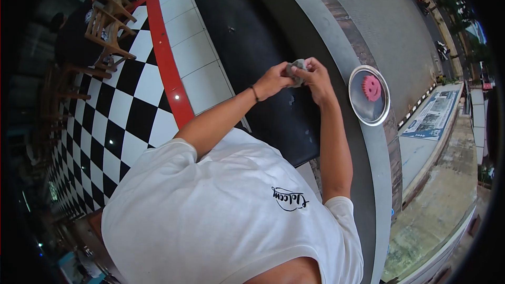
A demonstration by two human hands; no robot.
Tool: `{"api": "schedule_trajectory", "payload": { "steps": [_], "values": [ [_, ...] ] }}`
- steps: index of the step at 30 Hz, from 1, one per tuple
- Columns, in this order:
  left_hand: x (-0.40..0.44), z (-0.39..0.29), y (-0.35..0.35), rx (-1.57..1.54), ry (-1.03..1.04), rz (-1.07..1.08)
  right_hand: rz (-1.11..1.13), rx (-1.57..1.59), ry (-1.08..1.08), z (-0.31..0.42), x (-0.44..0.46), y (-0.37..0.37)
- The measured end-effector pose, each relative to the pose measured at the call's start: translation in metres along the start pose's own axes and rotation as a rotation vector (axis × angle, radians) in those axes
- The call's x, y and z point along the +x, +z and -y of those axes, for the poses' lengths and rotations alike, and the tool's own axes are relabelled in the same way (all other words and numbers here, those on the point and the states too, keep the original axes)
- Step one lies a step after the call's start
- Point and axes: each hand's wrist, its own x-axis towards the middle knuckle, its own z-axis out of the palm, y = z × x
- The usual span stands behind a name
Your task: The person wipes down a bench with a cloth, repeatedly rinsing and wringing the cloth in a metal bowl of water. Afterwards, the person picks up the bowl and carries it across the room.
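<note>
Both my hands meet over the black padded bench (247, 47). Between them is a small grey crumpled wad (299, 66), which looks like a bunched cloth; its exact kind is hard to make out. My left hand (272, 80), with a dark band at the wrist, pinches its left side. My right hand (317, 76) has its fingers closed on the right side. To the right of my right hand, a round metal tray (352, 106) rests on the grey ledge. On the tray lies a pink scalloped smiley-face sponge (371, 88).
The grey ledge (376, 179) curves along the right, with a road (389, 31) beyond it. White tiles (192, 52) and a red strip (167, 58) border the checkered floor (126, 115). Wooden chairs (108, 34) and a person in dark clothes (73, 37) are at upper left.
</note>
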Motion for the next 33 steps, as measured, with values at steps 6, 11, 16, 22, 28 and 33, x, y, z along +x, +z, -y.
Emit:
{"api": "schedule_trajectory", "payload": {
  "steps": [6, 11, 16, 22, 28, 33],
  "values": [
    [-0.024, 0.035, -0.131, -0.18, -0.106, 0.074, 0.234, -0.148, 0.213, -0.033, 0.024, 0.045],
    [-0.022, 0.008, -0.157, 0.02, -0.374, 0.118, 0.028, -0.089, 0.305, -0.075, 0.042, 0.099],
    [0.008, 0.048, -0.216, -0.18, -0.614, 0.408, -0.193, 0.264, 0.412, -0.1, 0.039, 0.137],
    [0.025, 0.025, -0.193, 0.183, -0.368, 0.796, -0.388, 0.373, 0.412, -0.099, 0.017, 0.159],
    [0.051, 0.029, -0.156, 0.293, -0.2, 0.956, -0.502, 0.235, 0.303, -0.092, -0.028, 0.151],
    [0.05, 0.013, -0.122, 0.315, -0.336, 1.083, -0.535, 0.458, 0.121, -0.099, -0.064, 0.134]
  ]
}}
